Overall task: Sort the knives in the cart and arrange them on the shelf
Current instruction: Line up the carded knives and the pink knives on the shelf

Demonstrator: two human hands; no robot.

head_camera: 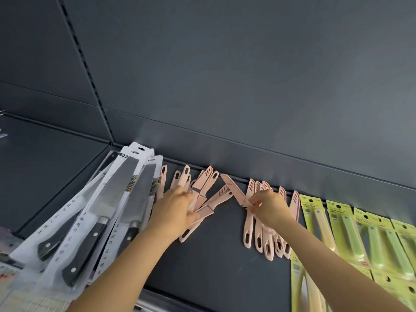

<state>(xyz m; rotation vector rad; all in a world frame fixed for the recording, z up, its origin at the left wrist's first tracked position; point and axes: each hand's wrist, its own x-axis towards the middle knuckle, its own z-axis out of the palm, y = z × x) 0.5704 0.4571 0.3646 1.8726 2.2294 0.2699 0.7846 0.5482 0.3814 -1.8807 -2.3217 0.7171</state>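
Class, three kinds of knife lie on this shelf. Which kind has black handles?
The large knives in white packs at the left; the pink knives lie loose, the green knives sit on yellow cards.

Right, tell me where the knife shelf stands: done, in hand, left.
Done: black-handled packaged knives lie grouped at the left of the shelf, green carded knives at its right, and a pink row is lined up between. In hand: the right hand pinches one pink knife beside that row; the left hand grips the loose pink pile. Left: straightening that pile. The cart is out of view.
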